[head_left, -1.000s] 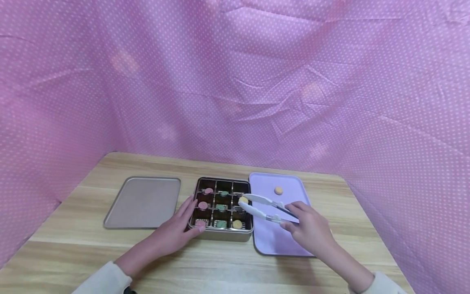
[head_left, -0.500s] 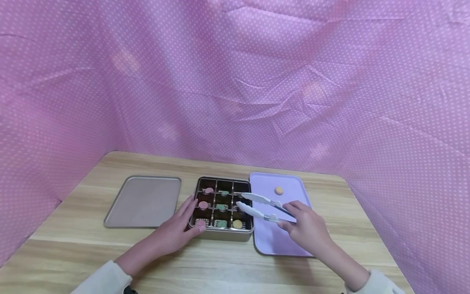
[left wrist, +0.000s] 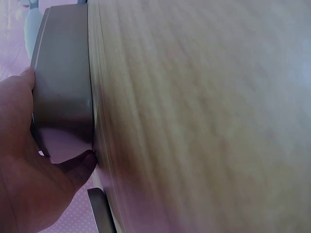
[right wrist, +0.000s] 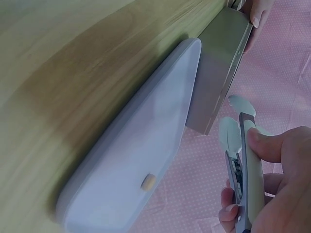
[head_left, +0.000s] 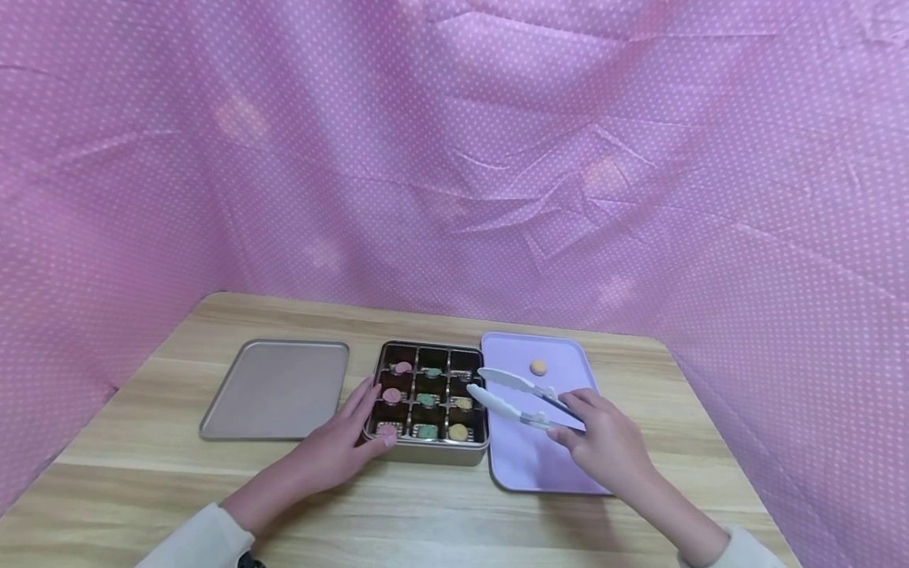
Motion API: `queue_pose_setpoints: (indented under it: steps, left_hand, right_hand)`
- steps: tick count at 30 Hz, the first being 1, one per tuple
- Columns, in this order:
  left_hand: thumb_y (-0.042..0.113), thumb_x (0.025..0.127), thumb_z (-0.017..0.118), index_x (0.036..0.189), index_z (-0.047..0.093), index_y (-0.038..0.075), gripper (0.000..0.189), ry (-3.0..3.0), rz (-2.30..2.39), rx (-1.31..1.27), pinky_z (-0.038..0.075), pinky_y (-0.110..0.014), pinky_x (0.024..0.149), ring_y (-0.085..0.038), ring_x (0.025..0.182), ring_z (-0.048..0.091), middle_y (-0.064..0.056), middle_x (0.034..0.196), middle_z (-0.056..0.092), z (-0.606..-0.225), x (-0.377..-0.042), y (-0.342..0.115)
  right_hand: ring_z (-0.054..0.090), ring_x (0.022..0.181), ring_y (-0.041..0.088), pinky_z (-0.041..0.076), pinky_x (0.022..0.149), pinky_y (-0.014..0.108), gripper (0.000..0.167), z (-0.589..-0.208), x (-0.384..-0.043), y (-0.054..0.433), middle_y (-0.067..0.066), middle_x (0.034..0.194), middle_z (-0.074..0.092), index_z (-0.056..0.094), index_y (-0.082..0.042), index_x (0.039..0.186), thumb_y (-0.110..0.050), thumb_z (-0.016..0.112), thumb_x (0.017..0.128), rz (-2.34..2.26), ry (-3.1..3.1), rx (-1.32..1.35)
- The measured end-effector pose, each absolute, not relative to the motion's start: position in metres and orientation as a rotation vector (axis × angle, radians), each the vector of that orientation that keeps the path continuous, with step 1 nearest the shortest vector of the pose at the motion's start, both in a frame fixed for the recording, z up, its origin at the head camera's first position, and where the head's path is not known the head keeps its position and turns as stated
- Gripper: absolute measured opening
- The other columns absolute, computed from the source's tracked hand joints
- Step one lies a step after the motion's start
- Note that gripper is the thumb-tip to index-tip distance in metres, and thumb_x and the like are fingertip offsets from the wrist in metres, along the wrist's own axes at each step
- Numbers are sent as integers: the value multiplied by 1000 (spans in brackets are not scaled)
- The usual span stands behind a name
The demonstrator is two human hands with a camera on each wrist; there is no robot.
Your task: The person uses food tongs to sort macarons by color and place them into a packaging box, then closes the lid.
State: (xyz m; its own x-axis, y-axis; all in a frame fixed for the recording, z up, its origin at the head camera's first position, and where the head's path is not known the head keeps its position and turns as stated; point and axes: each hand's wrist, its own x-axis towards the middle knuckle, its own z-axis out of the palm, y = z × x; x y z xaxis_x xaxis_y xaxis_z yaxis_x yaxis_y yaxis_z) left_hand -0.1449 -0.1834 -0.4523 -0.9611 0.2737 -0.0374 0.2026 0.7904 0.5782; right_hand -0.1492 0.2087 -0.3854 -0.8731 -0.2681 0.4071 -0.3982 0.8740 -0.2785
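Note:
A gold tin box (head_left: 440, 454) with a dark divided insert stands mid-table. Its left column holds pink macarons (head_left: 391, 396), the middle column green ones (head_left: 426, 400). Yellow macarons (head_left: 458, 432) lie in the front and middle compartments on the right. My left hand (head_left: 338, 450) grips the tin's front left corner, thumb at the front rim, fingers along the left wall. In my right hand (head_left: 609, 442) are white-tipped tongs (head_left: 497, 405), held by the handles. The tong tips stand apart near the box's right rim, with nothing between them. My right thumb (right wrist: 265, 145) presses one handle.
A lilac tray (head_left: 518, 465) lies right against the box, with a single yellow-orange macaron (head_left: 539, 368) near its back. Left of the box is a flat gold lid (head_left: 277, 390). Pink dotted cloth (head_left: 454, 158) hangs behind and at both sides of the wooden table (head_left: 398, 521).
A yellow macaron between the tong tips has been let go and now lies in the right middle compartment. The tongs have drawn back to the right; my left hand has stayed put.

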Motion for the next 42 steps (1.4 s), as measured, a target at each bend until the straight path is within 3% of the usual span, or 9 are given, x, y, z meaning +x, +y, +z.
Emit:
queue_pose_setpoints:
  steps: [28, 42]
  left_hand:
    - [75, 92, 45, 163, 0, 25, 98, 2847, 918, 376, 38, -71, 108, -49, 144, 35, 6, 169, -13, -451, -144, -184]
    - [75, 93, 45, 163, -1, 27, 97, 2841, 919, 370, 37, -72, 108, -49, 144, 35, 8, 169, -14, -452, -145, -184]
  right_hand:
    - [68, 103, 38, 56, 79, 55, 55, -395, -167, 255, 15, 120, 69, 67, 1, 126, -26, 83, 80, 503, -2809, 255]
    - [67, 103, 47, 58, 73, 56, 58, -410, -183, 280, 26, 122, 65, 64, 7, 126, -28, 80, 84, 473, -2904, 120]
